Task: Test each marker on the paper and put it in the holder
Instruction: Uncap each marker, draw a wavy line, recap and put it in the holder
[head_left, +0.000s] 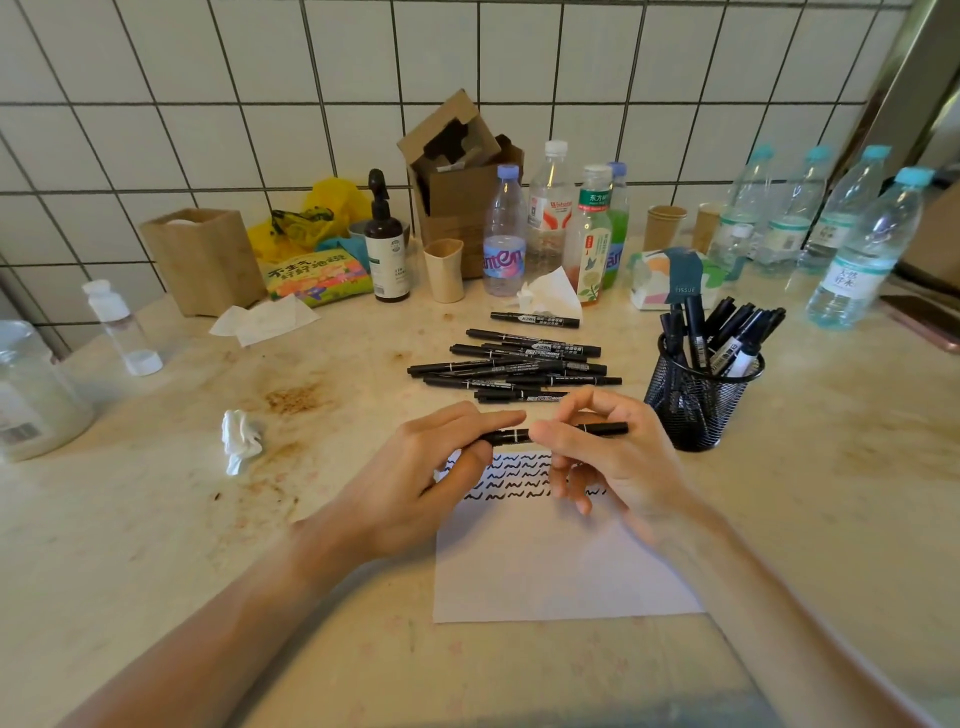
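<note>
black marker (556, 432) held level above the far end of the paper (561, 566), gripped at both ends. left hand (431, 473) on the left part of the barrel, fingers curled round it, forefinger stretched along the top. right hand (618, 457) on the right part, thumb and forefinger pinching the barrel, other fingers loosely bent below; right tip of the marker sticking out past the fingers. cap on or off: cannot tell.

paper lying flat near the front edge of the worktop (156, 545), right of centre, with rows of black squiggles (519, 475) across its far end, partly hidden under the hands. rest of the sheet blank.

pile of black markers (514, 364) lying on the worktop just beyond the hands, mostly parallel to the back wall, overlapping. one single marker (535, 319) apart from the pile, further back.

black mesh holder (698, 395) standing upright just right of the right hand, near the pile, with several markers upright and leaning inside.

along the back edge: wooden box (208, 260), yellow bag (317, 218), dark pump bottle (385, 249), beige cup (444, 270), open cardboard box (462, 171), drink bottles (550, 218), tissue pack (670, 280), paper cups (665, 223). water bottles (852, 239) in the back right corner. crumpled tissue (240, 439) left of the left hand, well apart. brown stains (293, 400) on the worktop beside it. clear jar (36, 395) at the left edge.
</note>
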